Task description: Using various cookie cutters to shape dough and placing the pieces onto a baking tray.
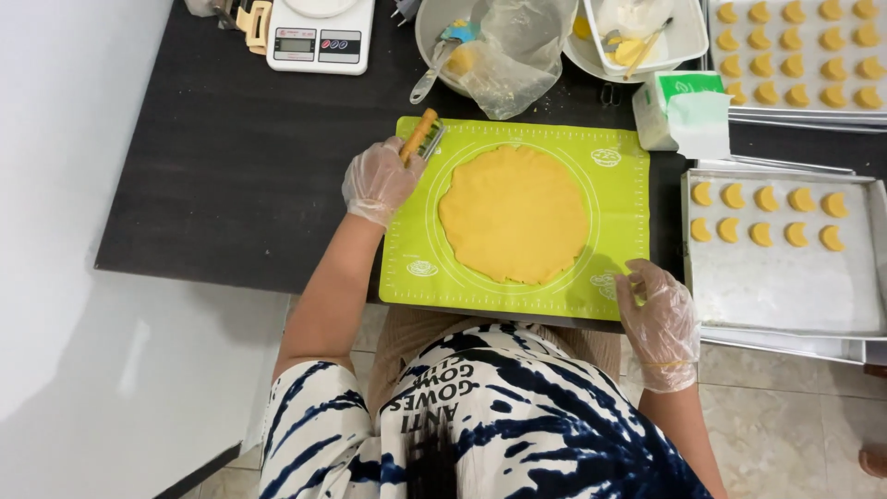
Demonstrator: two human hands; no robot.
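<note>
Gripping wooden-handled tool — gloved left hand closed round it; right hand loosely curled, empty, touching green mat edge.

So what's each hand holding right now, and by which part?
Left hand grips a wooden-handled tool by its lower handle. Right hand holds nothing, resting at the green mat corner.

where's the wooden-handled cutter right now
In the head view, the wooden-handled cutter is in the gloved left hand, at the green silicone mat's upper left corner.

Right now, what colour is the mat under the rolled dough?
Bright lime green mat with white printed lines; seen in the head view.
</note>
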